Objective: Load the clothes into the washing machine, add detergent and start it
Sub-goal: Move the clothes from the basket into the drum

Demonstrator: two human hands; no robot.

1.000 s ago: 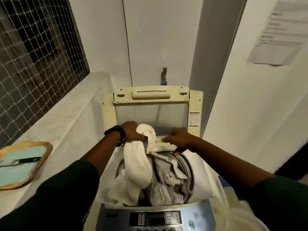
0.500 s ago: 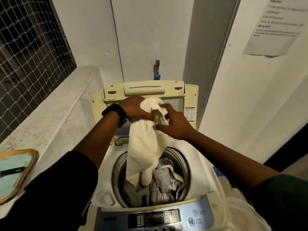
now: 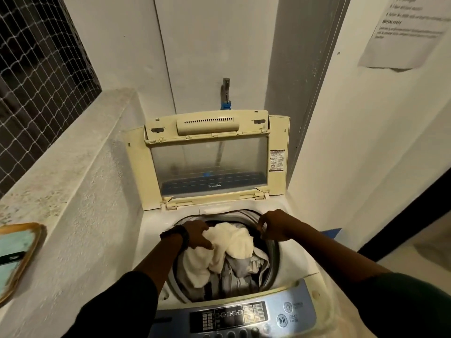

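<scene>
Cream towel [image 3: 234, 242] lies atop grey clothes [image 3: 234, 276] inside the drum of the washer [image 3: 288, 262], lid [image 3: 210, 162] propped upright. Left hand [image 3: 197, 234], watch on the wrist, presses on the towel with fingers curled over it. Right hand [image 3: 273, 225] hovers over the drum's far right rim, fingers loosely bent, holding nothing.

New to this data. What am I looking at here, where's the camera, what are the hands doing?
No robot: one wide-angle camera on a person's head, looking down at their bare hands. They stand at a cream top-loading washing machine with its clear-windowed lid raised. The left hand, black band on the wrist, presses a cream towel onto grey clothes in the drum. The right hand hovers curled at the drum's rim, seemingly holding nothing. The blue control panel is nearest.
</scene>
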